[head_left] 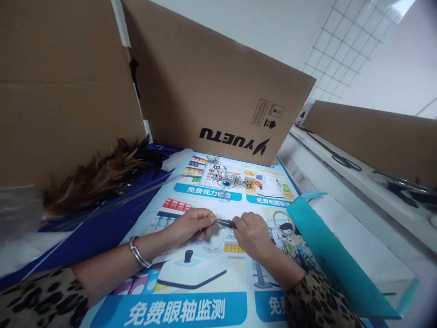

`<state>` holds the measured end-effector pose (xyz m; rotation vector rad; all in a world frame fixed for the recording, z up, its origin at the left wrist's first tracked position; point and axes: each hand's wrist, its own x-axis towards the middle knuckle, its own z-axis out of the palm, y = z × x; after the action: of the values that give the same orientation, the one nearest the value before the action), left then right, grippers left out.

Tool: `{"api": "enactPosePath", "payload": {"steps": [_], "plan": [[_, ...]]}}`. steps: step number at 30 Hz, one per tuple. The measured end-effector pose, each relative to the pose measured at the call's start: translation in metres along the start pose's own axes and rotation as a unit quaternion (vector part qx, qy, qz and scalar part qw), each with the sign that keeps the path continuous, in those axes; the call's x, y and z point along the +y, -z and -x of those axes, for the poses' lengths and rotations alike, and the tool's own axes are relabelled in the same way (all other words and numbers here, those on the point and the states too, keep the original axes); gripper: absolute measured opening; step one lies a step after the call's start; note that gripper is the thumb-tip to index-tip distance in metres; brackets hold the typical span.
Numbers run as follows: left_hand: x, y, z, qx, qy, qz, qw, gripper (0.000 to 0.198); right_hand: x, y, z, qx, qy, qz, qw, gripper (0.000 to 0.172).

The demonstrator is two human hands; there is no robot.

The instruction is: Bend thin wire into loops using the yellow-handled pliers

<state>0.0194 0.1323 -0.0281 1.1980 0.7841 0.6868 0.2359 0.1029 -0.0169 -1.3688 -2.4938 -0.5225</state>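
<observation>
My left hand (194, 223) pinches a thin silvery wire (212, 251) between thumb and fingertips. The wire curves in a loose loop below the fingers. Closed around the handles of small pliers (225, 223) is my right hand (252, 234). The pliers' jaws point left and meet the wire right by my left fingertips; their exact grip is too small to make out. Beneath both hands lies a printed poster sheet (191, 305). Small tangled wire pieces (221, 178) lie on it beyond the hands, and a coil of wire (284, 222) rests to the right.
A teal open box (341, 255) stands at the right, near my right forearm. Cardboard panels (205, 82) rise behind and at the left. Brown feathers (99, 177) and long thin rods (136, 193) lie on the left. Dark wire pieces (305, 259) sit beside the box.
</observation>
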Motion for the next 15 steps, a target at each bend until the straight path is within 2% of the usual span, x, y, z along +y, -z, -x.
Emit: {"api": "enactPosePath", "payload": {"steps": [8,15], "plan": [[0.0006,-0.0002,0.0001,0.011,0.010,-0.004,1.000,0.031,0.0003,-0.0013,0.0010,0.007,0.002,-0.025,1.000,0.010],[0.0031,-0.0004,0.0009,0.001,0.019,-0.005,1.000,0.023,-0.0024,0.0047,-0.0005,-0.038,-0.045,-0.072,0.996,0.007]]}}
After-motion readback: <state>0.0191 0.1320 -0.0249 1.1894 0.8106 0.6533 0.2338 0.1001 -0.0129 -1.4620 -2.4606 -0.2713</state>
